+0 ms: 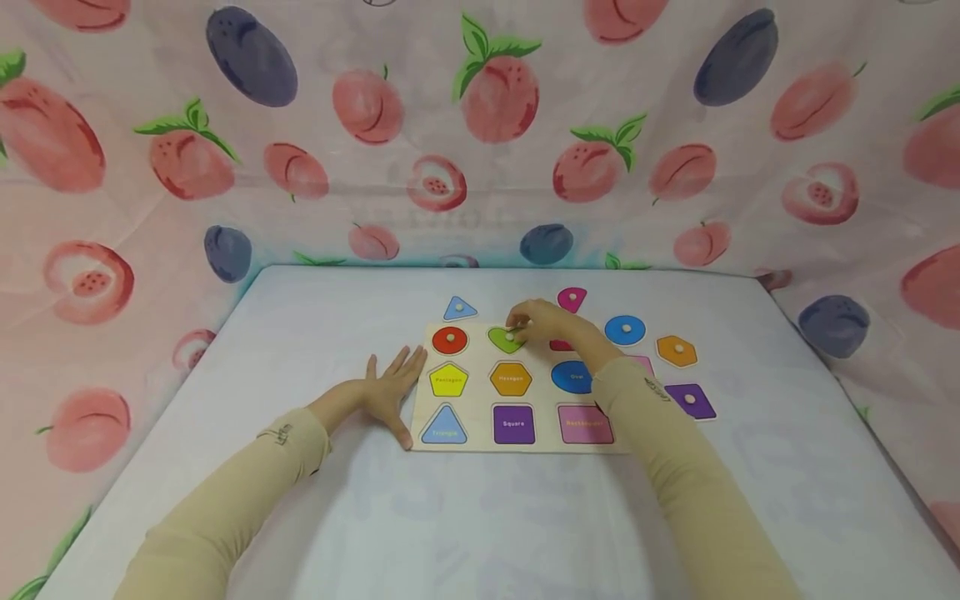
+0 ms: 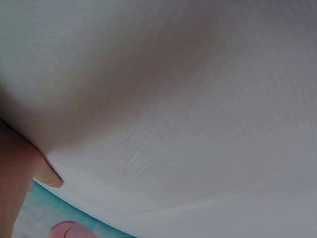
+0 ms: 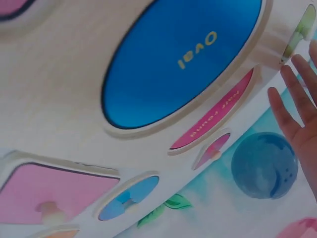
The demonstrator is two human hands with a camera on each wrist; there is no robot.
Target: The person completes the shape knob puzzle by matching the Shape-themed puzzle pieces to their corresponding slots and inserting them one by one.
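A wooden shape puzzle board (image 1: pixel 477 354) lies flat on the white table. My left hand (image 1: pixel 390 394) rests with spread, straight fingers along the board's left edge; in the left wrist view only part of that hand (image 2: pixel 22 168) shows. At the top middle of the board, my right hand (image 1: pixel 551 323) pinches the knob of a green heart piece (image 1: pixel 498 340), which lies over its spot. A red circle piece (image 1: pixel 450 340) with a knob sits in the top left slot. My right wrist partly covers the pink half-round slot (image 1: pixel 558 345); the blue oval slot (image 3: pixel 183 64) fills the right wrist view.
Loose knobbed pieces lie around the board: a light blue triangle (image 1: pixel 459 309) and a magenta half round (image 1: pixel 572 298) behind it, a blue oval (image 1: pixel 625 330), an orange hexagon (image 1: pixel 676 351), a purple square (image 1: pixel 691 401) and a pink rectangle (image 1: pixel 642 364) at right. A fruit-print cloth (image 1: pixel 480 200) hangs behind.
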